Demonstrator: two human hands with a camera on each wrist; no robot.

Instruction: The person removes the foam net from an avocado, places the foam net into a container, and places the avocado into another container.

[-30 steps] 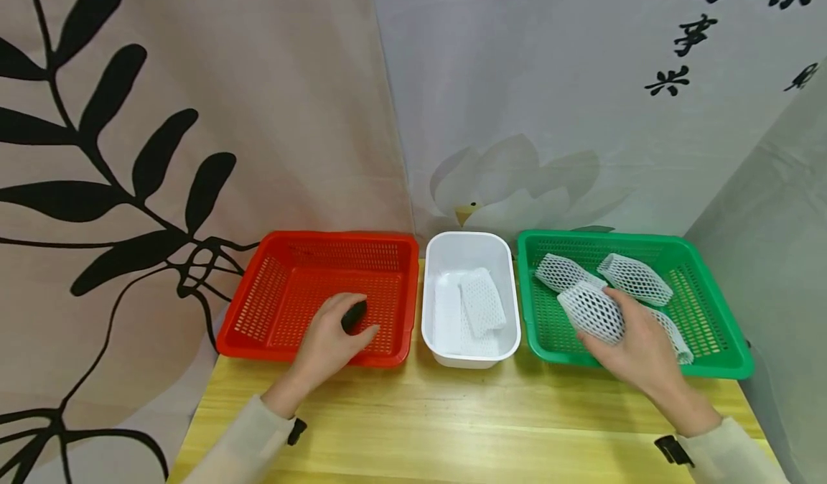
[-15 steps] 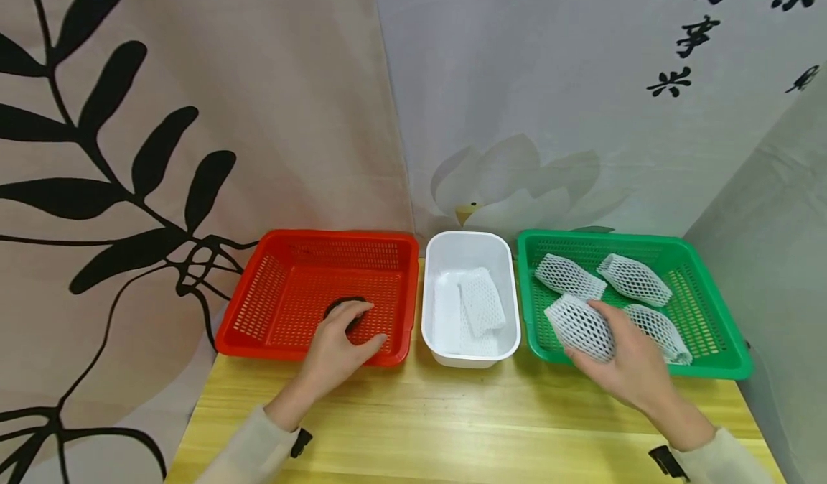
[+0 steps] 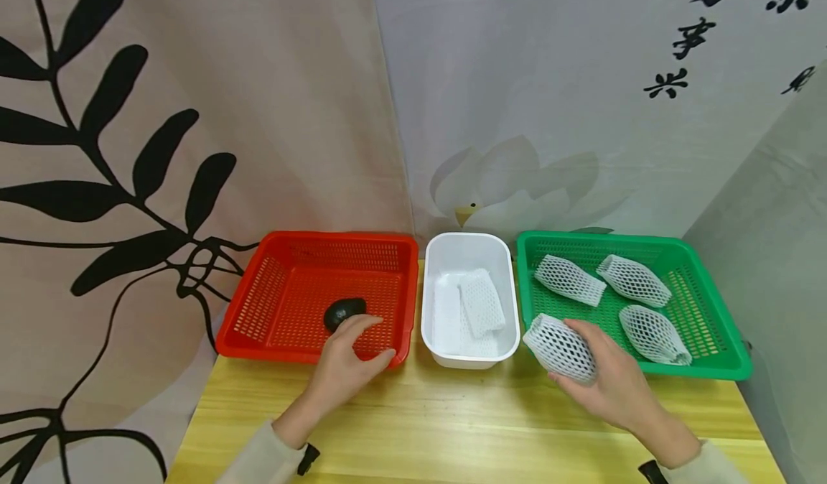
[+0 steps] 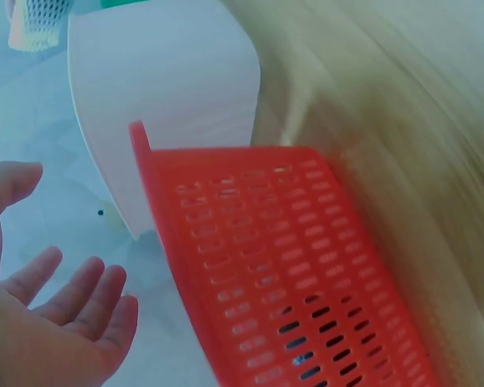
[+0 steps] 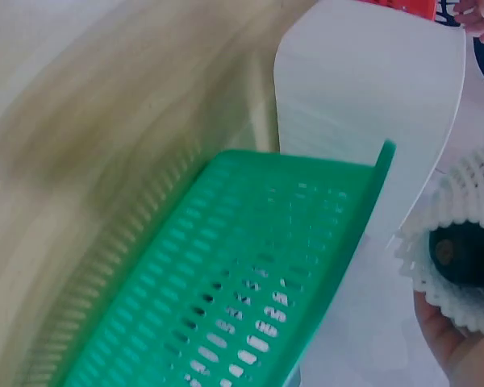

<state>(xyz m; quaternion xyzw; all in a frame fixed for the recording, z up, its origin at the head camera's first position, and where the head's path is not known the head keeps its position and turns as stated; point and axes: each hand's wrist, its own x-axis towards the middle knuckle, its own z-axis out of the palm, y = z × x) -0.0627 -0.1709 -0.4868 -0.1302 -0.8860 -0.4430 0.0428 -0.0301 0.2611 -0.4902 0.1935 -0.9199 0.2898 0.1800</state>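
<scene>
Foam-netted avocado (image 3: 559,349), slanted lengthwise far-left to near-right, was clamped by fingers of the right hand (image 3: 607,383); the left hand's fingers (image 3: 354,327) were parted.

The left sleeve (image 3: 261,459), towards the left edge of the bench (image 3: 465,426), and the right sleeve (image 3: 704,466), towards its right edge, are long, plain off-white cloth, each ending at the wrist. A small black block (image 3: 308,459) juts from the left one's inner side; a black strip (image 3: 652,472) sits likewise on the right, partly cut off in the head view. The left hand (image 3: 345,368) and right hand (image 3: 610,391) are bare, with slim fingers (image 4: 93,306).
</scene>
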